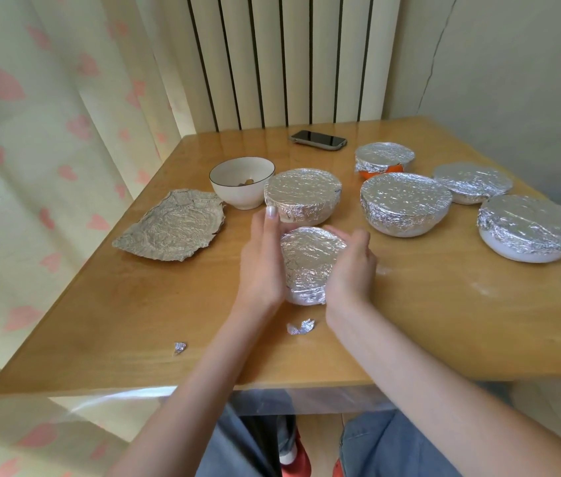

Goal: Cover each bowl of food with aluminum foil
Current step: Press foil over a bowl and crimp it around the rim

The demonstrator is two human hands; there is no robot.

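A small white bowl wrapped in foil [310,259] stands near the table's middle front. My left hand [263,259] presses its left side with straight fingers, and my right hand [351,266] cups its right side with curled fingers. Behind it stands another foil-covered bowl [303,194]. Several more foil-covered bowls stand to the right, one large [406,204], one orange [384,158]. An uncovered white bowl [241,180] holds a little food at the back left. A loose crumpled foil sheet [172,225] lies flat left of it.
The wooden table [134,304] stands against a radiator and a curtain with pink hearts. A dark phone [318,140] lies at the back edge. Two small foil scraps [301,327] [179,346] lie near the front.
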